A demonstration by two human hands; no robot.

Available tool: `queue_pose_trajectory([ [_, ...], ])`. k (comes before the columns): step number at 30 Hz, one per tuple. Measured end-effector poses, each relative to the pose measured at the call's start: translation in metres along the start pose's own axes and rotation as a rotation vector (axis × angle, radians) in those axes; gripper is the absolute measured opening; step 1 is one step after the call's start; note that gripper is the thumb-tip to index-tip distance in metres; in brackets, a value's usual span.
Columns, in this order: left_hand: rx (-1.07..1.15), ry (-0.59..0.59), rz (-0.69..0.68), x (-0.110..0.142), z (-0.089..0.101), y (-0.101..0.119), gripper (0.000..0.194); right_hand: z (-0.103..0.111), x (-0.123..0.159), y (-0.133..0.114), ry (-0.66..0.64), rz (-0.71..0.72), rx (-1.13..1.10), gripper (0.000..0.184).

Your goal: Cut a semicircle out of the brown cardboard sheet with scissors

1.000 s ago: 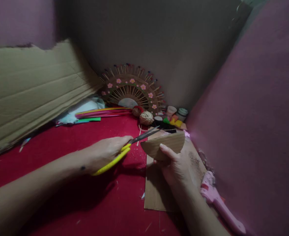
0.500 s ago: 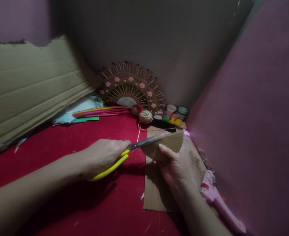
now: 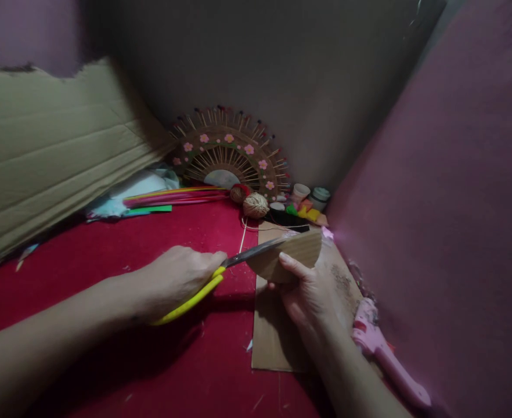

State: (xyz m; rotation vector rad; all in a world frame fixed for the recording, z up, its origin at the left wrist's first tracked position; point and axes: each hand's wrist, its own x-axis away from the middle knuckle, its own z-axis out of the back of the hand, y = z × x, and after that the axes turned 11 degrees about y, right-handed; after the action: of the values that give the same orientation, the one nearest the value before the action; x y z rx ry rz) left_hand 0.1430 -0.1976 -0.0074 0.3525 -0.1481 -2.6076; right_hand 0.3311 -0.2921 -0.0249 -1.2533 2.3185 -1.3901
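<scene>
My left hand (image 3: 181,280) is closed around the yellow handles of a pair of scissors (image 3: 195,301). The dark blades point right and lie along the upper straight edge of a half-round piece of cardboard (image 3: 302,252). My right hand (image 3: 306,290) grips that piece from below, its thumb flat on the near face and the other fingers mostly hidden behind. Beneath the right hand lies a flat cardboard sheet (image 3: 273,342) on the red surface (image 3: 186,377).
A flower-painted stick fan (image 3: 230,139) leans on the back wall. Near it are a cream yarn ball (image 3: 255,205), coloured strips (image 3: 181,197) and small pots (image 3: 320,196). A pink glue gun (image 3: 386,354) lies at right; a large cardboard panel (image 3: 56,151) leans at left.
The whole view has shifted slightly, with most things now a little further left. Both hands keep their holds on the scissors and the cardboard piece, with hardly any change between them.
</scene>
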Motion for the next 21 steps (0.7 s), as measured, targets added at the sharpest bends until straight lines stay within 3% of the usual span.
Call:
queue_pose_trajectory([
  [3,-0.066,-0.062,0.009,0.0007,0.0035,0.0016,0.023,-0.0014,0.0002,-0.0005,-0.004,-0.003,0.0,0.036],
  [8,-0.117,0.012,-0.052,0.0029,0.0037,-0.0016,0.023,-0.0028,0.0019,-0.0012,0.001,-0.003,-0.014,0.034],
  [16,-0.188,0.037,-0.076,0.0051,0.0023,-0.0044,0.021,-0.0004,0.0007,-0.0007,0.002,-0.001,-0.019,0.041],
  [21,-0.03,-0.016,-0.043,0.0079,0.0033,-0.0031,0.021,-0.0022,0.0021,0.0007,-0.028,0.047,0.015,0.045],
])
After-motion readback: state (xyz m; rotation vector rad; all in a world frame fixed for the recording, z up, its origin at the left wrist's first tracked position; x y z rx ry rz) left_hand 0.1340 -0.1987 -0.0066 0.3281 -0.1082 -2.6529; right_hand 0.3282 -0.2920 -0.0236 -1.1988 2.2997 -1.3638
